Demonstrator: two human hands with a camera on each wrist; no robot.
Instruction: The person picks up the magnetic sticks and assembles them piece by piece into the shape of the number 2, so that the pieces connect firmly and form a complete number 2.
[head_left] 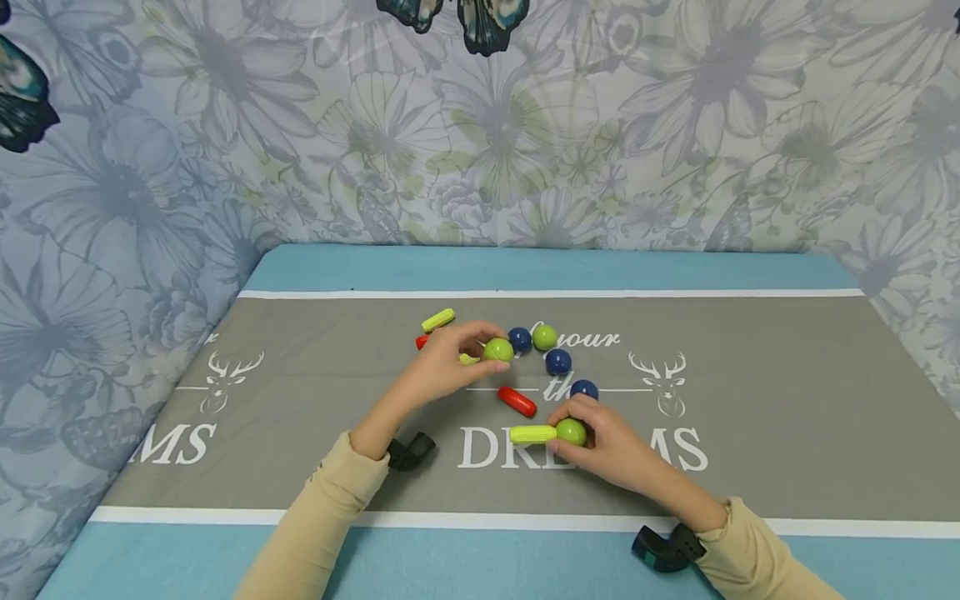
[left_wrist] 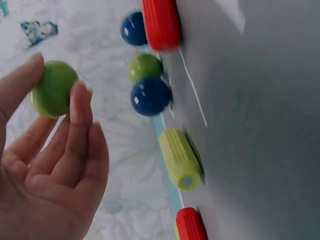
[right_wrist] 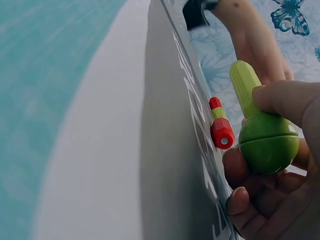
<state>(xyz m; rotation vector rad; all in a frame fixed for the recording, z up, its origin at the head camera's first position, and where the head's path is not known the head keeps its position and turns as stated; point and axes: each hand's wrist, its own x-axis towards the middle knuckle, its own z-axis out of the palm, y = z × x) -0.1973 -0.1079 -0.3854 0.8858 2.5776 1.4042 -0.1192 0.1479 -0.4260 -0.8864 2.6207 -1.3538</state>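
My left hand [head_left: 446, 362] pinches a light green ball [head_left: 498, 349] between thumb and fingertips, lifted above the mat in the left wrist view. With my right hand [head_left: 611, 446] I hold another green ball [right_wrist: 270, 145], which has a seam round its middle. A ridged yellow-green stick [right_wrist: 243, 87] stands against the top of that ball, and my right thumb lies where they meet. A red ridged stick [head_left: 517, 402] lies between the two hands. Just beyond my right fingers is a blue ball [head_left: 584, 389], partly hidden by them.
Two more blue balls [head_left: 558, 362] and a green ball [head_left: 544, 337] sit beyond the hands. Behind the left hand lie a yellow-green stick [head_left: 438, 319] and a partly hidden red stick [head_left: 422, 342]. A grey printed mat [head_left: 780, 400] covers the blue table [head_left: 555, 268].
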